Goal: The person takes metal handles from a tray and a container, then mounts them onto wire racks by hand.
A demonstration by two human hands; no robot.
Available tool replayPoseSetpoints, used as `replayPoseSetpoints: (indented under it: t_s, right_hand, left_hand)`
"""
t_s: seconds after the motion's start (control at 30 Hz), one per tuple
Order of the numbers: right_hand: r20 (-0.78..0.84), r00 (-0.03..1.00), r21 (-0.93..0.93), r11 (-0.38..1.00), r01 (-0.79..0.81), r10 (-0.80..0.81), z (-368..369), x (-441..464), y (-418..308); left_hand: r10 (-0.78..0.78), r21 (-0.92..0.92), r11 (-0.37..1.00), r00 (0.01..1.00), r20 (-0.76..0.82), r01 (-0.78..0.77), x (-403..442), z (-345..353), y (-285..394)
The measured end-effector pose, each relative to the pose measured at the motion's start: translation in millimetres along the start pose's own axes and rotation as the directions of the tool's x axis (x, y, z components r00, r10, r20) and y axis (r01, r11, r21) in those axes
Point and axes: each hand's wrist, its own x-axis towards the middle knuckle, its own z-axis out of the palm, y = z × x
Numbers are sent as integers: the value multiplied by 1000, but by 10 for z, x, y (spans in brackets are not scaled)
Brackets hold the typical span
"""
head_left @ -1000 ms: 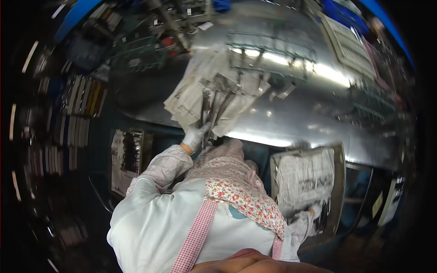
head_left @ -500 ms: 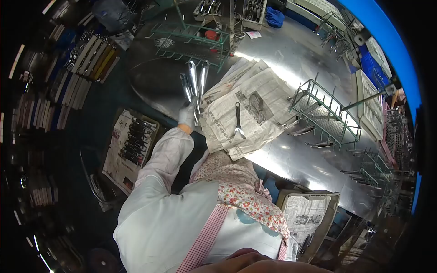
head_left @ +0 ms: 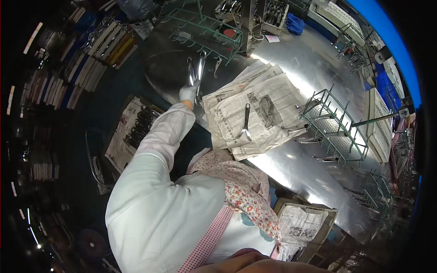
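My left hand (head_left: 187, 94), in a pale glove, is closed round several shiny metal tools (head_left: 196, 70) that point away from me, over the dark left part of the metal table. Right of it lies a stack of newspaper sheets (head_left: 236, 127), with a single dark-handled metal tool (head_left: 246, 123) on top. A green wire rack (head_left: 205, 34) stands beyond the held tools, and one tool (head_left: 217, 66) hangs at its near edge. My right hand is hidden behind my body and apron.
Another green wire rack (head_left: 334, 127) stands right of the newspaper, with loose tools (head_left: 325, 159) beside it. A tray with dark tools (head_left: 132, 129) is at the left, and a newspaper-lined crate (head_left: 327, 227) at the lower right. A blue bundle (head_left: 295, 24) lies at the back.
The tools that were over the newspaper are now in my left hand further left and forward. One tool now hangs at the far rack. My right hand has gone out of sight.
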Motion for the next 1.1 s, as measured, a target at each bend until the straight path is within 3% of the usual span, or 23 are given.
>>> replayPoseSetpoints:
  t_s: [0.03,0.13,0.43,0.53,0.6,0.67,0.73,0.8,0.87,0.9,0.93,0.97,1.0,1.03,1.07,1.1]
  right_hand:
    - [-5,1000,6,1000,-1,1,7,13,-3]
    - [-3,1000,12,1000,2,-2,16,36,-30]
    - [17,999,-32,999,38,-38,17,50,-188]
    - [22,999,-38,998,47,-46,43,46,-275]
    - [19,999,-37,998,47,-46,66,34,-332]
    - [18,999,-46,998,50,-49,75,20,-390]
    - [19,998,-51,997,58,-57,78,15,-460]
    - [15,998,-53,996,68,-67,101,5,-530]
    - [12,996,-48,995,85,-84,158,50,-605]
    - [9,995,-37,994,102,-102,195,71,-648]
    - [9,993,-33,993,118,-117,250,94,-701]
    - [10,991,-31,990,134,-134,304,99,-764]
    - [11,989,-22,989,149,-149,339,101,-810]
    - [13,987,-19,987,160,-160,367,101,-840]
    - [11,986,-20,985,169,-169,383,99,-863]
    - [12,983,-14,983,181,-181,400,105,-890]
  left_hand:
    - [-65,-48,997,998,-3,64,36,10,-49]
    - [79,-153,985,997,-15,-80,-150,-8,-21]
    - [-26,-71,997,996,84,33,236,118,-201]
    - [267,223,943,962,-64,-247,356,125,-479]
    - [230,45,973,953,-198,-226,508,81,-532]
    - [168,-91,978,969,-183,-187,361,18,-85]
    - [196,-37,979,976,-90,-200,602,-14,92]
    - [11,85,996,1000,-26,-9,912,-38,207]
    - [-45,150,988,998,49,37,1097,-10,272]
    - [-76,22,997,989,124,74,1137,13,277]
    - [-101,96,992,981,165,86,1234,20,242]
    - [-48,88,995,993,108,38,1373,78,97]
    - [-92,235,970,988,120,62,1482,79,35]
    - [83,494,864,996,45,-94,1447,82,8]
    - [-1,480,877,999,37,-17,1375,90,20]
    - [132,502,863,983,-131,-49,1414,173,-208]
